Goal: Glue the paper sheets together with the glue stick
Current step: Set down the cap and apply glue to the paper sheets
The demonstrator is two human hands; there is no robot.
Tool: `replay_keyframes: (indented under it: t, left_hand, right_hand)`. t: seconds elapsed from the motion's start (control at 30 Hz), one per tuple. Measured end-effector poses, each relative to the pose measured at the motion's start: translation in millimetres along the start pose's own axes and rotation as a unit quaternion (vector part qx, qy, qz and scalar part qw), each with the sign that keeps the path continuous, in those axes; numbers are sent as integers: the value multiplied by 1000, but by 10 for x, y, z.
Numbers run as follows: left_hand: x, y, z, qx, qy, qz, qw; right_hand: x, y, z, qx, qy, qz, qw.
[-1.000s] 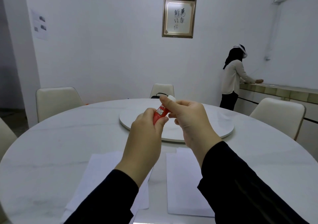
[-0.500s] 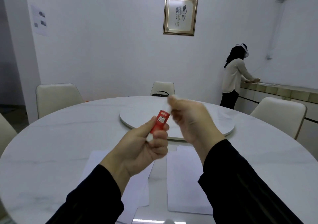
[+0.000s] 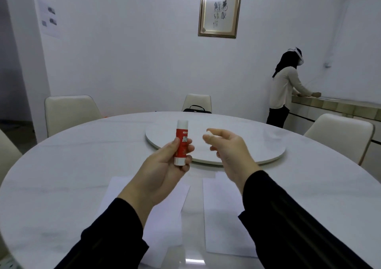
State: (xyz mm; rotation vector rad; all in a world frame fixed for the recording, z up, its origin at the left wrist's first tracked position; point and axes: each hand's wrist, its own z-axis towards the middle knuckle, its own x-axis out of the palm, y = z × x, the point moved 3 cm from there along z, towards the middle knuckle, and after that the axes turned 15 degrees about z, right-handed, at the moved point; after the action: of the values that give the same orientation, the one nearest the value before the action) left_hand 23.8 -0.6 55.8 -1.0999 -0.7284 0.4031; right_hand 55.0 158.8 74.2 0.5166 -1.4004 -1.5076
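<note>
Hands have parted: right hand (image 3: 224, 147) now off the glue stick (image 3: 181, 142), fingers loosely curled, perhaps pinching its cap.
Left hand (image 3: 165, 165) grips the stick upright; sheets (image 3: 222, 217) lie nearer, below.

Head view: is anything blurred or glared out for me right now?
Head view: the glue stick in the left hand is sharp, label readable; the right hand has motion-smeared fingertips, so anything pinched there is unclear; a small glare streak sits on the table near the bottom edge; wide-angle bending curves the table rim.
</note>
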Motion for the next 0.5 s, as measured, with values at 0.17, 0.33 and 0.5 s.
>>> replay_keyframes:
  t: [0.17, 0.33, 0.5]
  left_hand:
    - [-116, 111, 152, 55, -114, 35, 991]
    - [-210, 254, 264, 60, -181, 96, 977]
    - [-313, 369, 371, 65, -195, 96, 974]
  right_hand:
    - [4, -387, 170, -22, -71, -132, 988]
    - [31, -698, 390, -43, -70, -259, 962]
    - [12, -957, 555, -24, -36, -350, 936]
